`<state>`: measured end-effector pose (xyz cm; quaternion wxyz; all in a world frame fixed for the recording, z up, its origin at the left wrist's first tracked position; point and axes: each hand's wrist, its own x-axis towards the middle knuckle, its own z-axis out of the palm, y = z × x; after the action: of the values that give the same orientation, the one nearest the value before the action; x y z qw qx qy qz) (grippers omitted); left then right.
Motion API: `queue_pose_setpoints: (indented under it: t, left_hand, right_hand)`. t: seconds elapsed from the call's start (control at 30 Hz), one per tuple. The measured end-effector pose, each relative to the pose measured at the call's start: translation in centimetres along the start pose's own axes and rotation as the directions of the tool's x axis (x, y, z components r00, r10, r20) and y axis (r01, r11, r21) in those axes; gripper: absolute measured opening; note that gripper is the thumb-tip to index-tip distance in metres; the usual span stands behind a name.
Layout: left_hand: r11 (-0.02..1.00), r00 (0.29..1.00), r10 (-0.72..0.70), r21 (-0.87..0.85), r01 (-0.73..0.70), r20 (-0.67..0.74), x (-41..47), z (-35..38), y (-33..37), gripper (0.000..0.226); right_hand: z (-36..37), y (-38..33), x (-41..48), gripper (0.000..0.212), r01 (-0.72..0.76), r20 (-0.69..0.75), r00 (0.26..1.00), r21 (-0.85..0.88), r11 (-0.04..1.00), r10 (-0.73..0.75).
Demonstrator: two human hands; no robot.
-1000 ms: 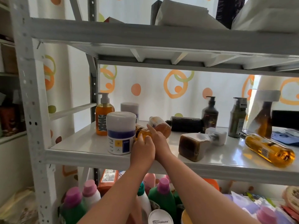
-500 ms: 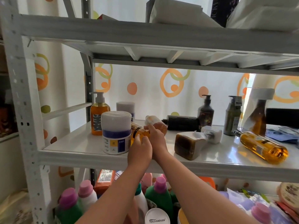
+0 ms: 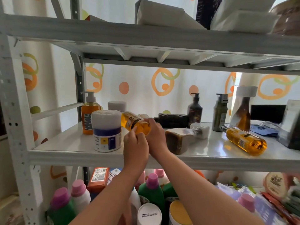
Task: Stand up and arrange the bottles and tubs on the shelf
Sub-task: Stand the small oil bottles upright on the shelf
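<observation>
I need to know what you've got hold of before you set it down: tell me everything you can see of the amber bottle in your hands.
The amber bottle is clear, plastic by the look, and full of orange-gold liquid. A label with dark print wraps its middle. It is tilted nearly on its side, base toward the camera, neck hidden behind the white tub. The right hand grips the base end; the left hand touches it from below. Whether it rests on the shelf cannot be told.

White shelf [image 3: 68, 142], amber bottle [image 3: 135, 125], white tub [image 3: 106, 129] (blue band, yellow patch), white curtain [image 3: 138, 88] with orange and green rings
</observation>
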<state>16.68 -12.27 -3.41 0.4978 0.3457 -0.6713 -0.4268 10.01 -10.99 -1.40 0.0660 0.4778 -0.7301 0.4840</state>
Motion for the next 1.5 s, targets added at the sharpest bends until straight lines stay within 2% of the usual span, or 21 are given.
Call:
queue_pose_setpoints:
  t: [0.17,0.43,0.57,0.7,0.83,1.1,1.3,1.4,1.5]
  left_hand:
    - [0.994,0.995,0.094,-0.046,-0.095,-0.023,-1.5,1.3,1.9,0.04]
    - [0.971,0.988,0.128,-0.215,-0.108,0.081,-4.2,5.8,5.6,0.044]
    - [0.954,0.975,0.191,-0.255,-0.158,0.111,-6.5,8.5,7.4,0.045]
    - [0.94,0.948,0.25,-0.284,-0.189,0.195,-8.4,11.5,9.3,0.044]
    - [0.929,0.911,0.28,-0.325,-0.177,0.303,-10.3,14.9,11.0,0.044]
    - [0.911,0.795,0.367,-0.36,-0.201,0.484,-13.9,21.8,13.5,0.066]
    - [0.929,0.649,0.329,-0.358,-0.093,0.686,-15.2,26.0,14.7,0.057]
    - [0.947,0.557,0.315,-0.289,-0.138,0.769,-14.9,27.3,14.4,0.051]
    - [0.952,0.54,0.302,-0.274,-0.136,0.785,-14.2,28.5,13.4,0.047]
  right_hand:
    - [-2.9,-0.2,-0.6,0.052,0.003,-0.068,0.998,0.015,1.0,-0.002]
    - [-9.3,2.4,-2.5,0.048,-0.013,-0.258,0.966,0.041,0.999,0.023]
    - [-13.0,3.9,-3.0,0.044,0.013,-0.34,0.941,0.019,1.0,-0.006]
    - [-16.8,5.5,-3.8,0.046,0.001,-0.399,0.917,-0.056,0.998,-0.024]
    - [-20.5,7.8,-4.6,0.044,-0.057,-0.474,0.88,-0.046,0.997,0.028]
    - [-27.5,12.7,-6.2,0.038,-0.175,-0.567,0.814,-0.037,0.984,0.123]
    - [-30.3,16.6,-6.3,0.035,-0.277,-0.643,0.737,-0.005,0.961,0.209]
    - [-30.6,18.4,-6.5,0.032,-0.326,-0.665,0.706,0.002,0.945,0.244]
    - [-30.3,20.2,-6.6,0.032,-0.352,-0.669,0.692,0.016,0.936,0.271]
